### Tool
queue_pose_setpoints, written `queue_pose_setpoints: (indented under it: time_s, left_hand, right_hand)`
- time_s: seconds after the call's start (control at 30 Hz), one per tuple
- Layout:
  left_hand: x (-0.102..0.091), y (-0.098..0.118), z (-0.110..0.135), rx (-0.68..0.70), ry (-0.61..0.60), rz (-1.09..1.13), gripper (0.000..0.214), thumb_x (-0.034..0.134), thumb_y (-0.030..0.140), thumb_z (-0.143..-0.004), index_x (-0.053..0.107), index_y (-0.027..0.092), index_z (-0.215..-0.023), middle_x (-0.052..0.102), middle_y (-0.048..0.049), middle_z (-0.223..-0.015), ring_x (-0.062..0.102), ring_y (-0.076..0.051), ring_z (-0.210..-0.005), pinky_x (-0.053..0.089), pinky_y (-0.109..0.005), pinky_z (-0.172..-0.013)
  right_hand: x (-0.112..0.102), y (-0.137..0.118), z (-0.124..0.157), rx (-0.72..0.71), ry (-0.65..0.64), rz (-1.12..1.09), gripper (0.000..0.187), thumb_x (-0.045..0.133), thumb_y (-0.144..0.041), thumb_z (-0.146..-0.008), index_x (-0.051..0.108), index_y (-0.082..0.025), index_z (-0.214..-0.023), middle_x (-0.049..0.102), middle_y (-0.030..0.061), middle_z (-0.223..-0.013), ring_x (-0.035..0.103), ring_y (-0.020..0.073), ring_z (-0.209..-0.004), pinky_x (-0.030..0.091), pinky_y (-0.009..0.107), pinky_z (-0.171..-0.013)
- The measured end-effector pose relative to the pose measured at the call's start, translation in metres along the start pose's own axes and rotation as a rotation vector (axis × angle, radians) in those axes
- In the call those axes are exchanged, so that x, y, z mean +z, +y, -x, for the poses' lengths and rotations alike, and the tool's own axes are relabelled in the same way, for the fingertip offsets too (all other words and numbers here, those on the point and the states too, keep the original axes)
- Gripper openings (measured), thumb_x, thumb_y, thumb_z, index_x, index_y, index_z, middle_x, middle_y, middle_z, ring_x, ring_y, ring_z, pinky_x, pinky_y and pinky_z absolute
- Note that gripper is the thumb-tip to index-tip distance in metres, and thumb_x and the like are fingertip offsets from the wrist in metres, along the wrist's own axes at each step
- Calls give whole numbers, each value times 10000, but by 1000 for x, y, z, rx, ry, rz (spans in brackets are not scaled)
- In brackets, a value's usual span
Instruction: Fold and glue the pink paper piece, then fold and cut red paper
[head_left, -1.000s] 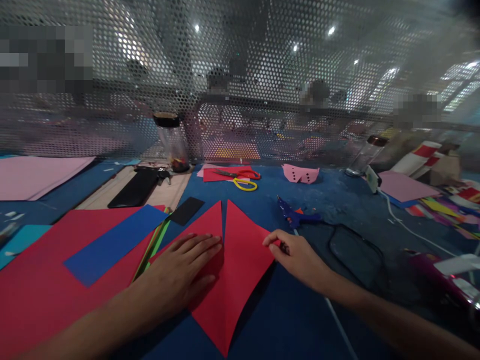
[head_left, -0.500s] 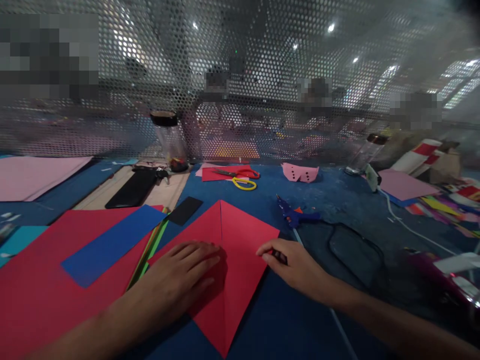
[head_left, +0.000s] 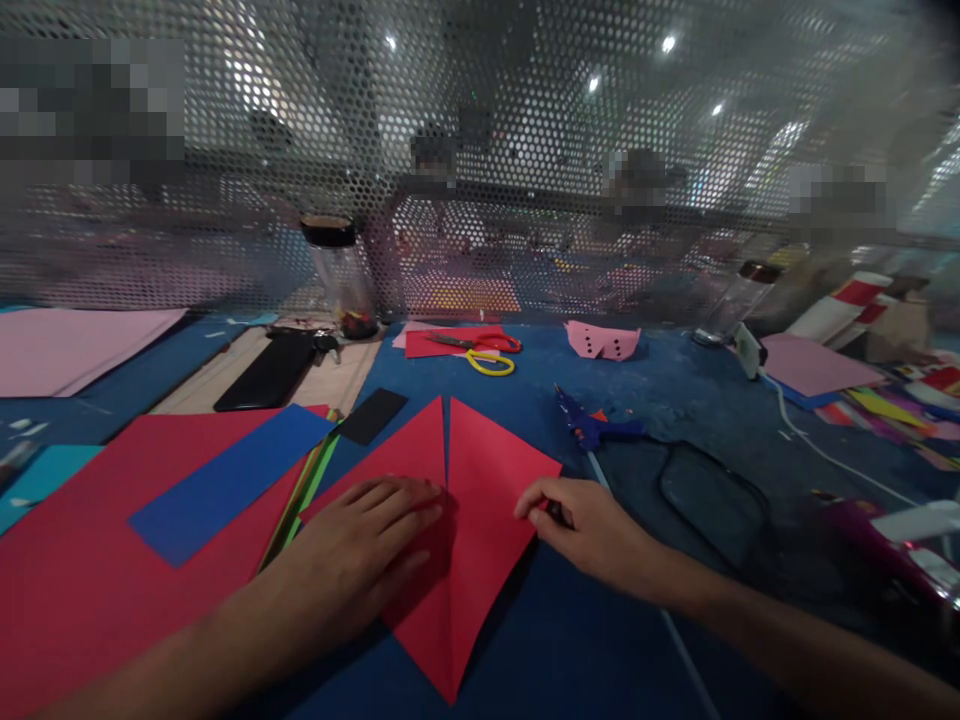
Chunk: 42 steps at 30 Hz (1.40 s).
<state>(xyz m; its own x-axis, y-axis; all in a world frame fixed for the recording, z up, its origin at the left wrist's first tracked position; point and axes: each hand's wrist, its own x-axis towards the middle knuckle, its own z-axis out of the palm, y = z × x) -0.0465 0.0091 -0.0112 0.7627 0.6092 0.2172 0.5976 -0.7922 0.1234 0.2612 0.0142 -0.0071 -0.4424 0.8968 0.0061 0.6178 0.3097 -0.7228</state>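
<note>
A red sheet of paper (head_left: 487, 530) lies in front of me, turned corner-up, with a crease down its middle and a slit running down from its top point. My left hand (head_left: 375, 530) rests flat on the left half, fingers stretched out towards the crease. At the right corner, my right hand (head_left: 574, 515) pinches the paper's edge between thumb and fingers. Something small and dark shows inside its curled fingers; I cannot make out what. Beyond that hand is a blue glue gun (head_left: 589, 425) with a black cord, its nozzle pointing away from me.
Red-and-yellow scissors (head_left: 487, 350) lie on paper scraps near the perforated metal screen (head_left: 525, 130). A pink paper piece with holes (head_left: 602, 341) stands beside them. Leftward are a black phone (head_left: 266, 372), a jar (head_left: 345, 280), a blue strip (head_left: 232, 485) and a larger red sheet (head_left: 75, 590).
The slit at the top of the red paper has spread wider, and its right half now bends up slightly. Both hands stay in nearly the same place.
</note>
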Motion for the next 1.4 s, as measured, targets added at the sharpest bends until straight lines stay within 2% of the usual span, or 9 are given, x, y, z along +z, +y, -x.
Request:
queue_pose_setpoints:
  time_s: [0.13, 0.23, 0.37, 0.47, 0.57, 0.8, 1.07, 1.4]
  left_hand:
    - [0, -1, 0, 9, 6, -9, 386, 557, 252, -1008, 546, 241, -1393, 636, -50, -1408, 589, -241, -1273, 478, -418, -1045]
    - [0, -1, 0, 10, 0, -17, 384, 552, 254, -1012, 541, 239, -1396, 629, -46, -1418, 579, -235, -1285, 462, -423, -1069]
    - [1, -1, 1, 38, 25, -17, 388, 540, 224, -1012, 548, 241, -1400, 619, -48, -1433, 569, -234, -1300, 439, -423, -1093]
    - [1, 0, 2, 73, 57, -5, 364, 516, 159, -1004, 595, 238, -1350, 652, -51, -1388, 599, -228, -1256, 456, -399, -1061]
    - [1, 2, 3, 112, 55, 8, 329, 488, 128, -1005, 636, 222, -1283, 680, -57, -1340, 629, -222, -1200, 467, -394, -1036]
    - [2, 3, 1, 129, 75, 10, 259, 493, 168, -1017, 681, 208, -1191, 708, -67, -1277, 649, -225, -1173, 519, -364, -960]
    - [-4, 6, 0, 113, 66, 20, 274, 495, 176, -1020, 682, 214, -1217, 711, -62, -1274, 658, -214, -1168, 537, -350, -952]
    - [-3, 5, -2, 117, 56, 29, 262, 469, 172, -1036, 662, 204, -1211, 709, -70, -1266, 655, -206, -1164, 527, -347, -958]
  right_hand:
    - [-2, -2, 1, 25, -5, -6, 221, 550, -151, -895, 737, -236, -976, 714, -18, -802, 585, 113, -648, 393, 229, -609]
    - [-3, -5, 2, 40, -19, -22, 198, 564, -215, -929, 729, -233, -1037, 717, -22, -777, 580, 114, -628, 404, 233, -609]
    - [0, -6, 4, -9, -2, -42, 175, 593, -290, -954, 729, -248, -1057, 747, -22, -883, 607, 115, -684, 428, 232, -642]
    - [5, -4, 5, -55, 18, -28, 158, 602, -260, -948, 733, -254, -1036, 752, -22, -952, 625, 115, -735, 441, 232, -677]
    - [8, -1, 4, -49, 25, -32, 145, 614, -233, -934, 734, -254, -1011, 750, -25, -920, 631, 116, -739, 445, 231, -682]
    - [6, -2, 3, -37, 5, -62, 185, 601, -174, -916, 734, -247, -1022, 755, -19, -938, 649, 119, -753, 457, 231, -690]
    - [4, -6, 2, -48, -32, -51, 242, 557, -128, -901, 740, -252, -1000, 765, -22, -929, 660, 131, -765, 456, 248, -706]
    - [3, -8, 4, -16, -49, -48, 217, 559, -138, -893, 736, -239, -970, 747, -22, -871, 626, 119, -705, 431, 236, -663]
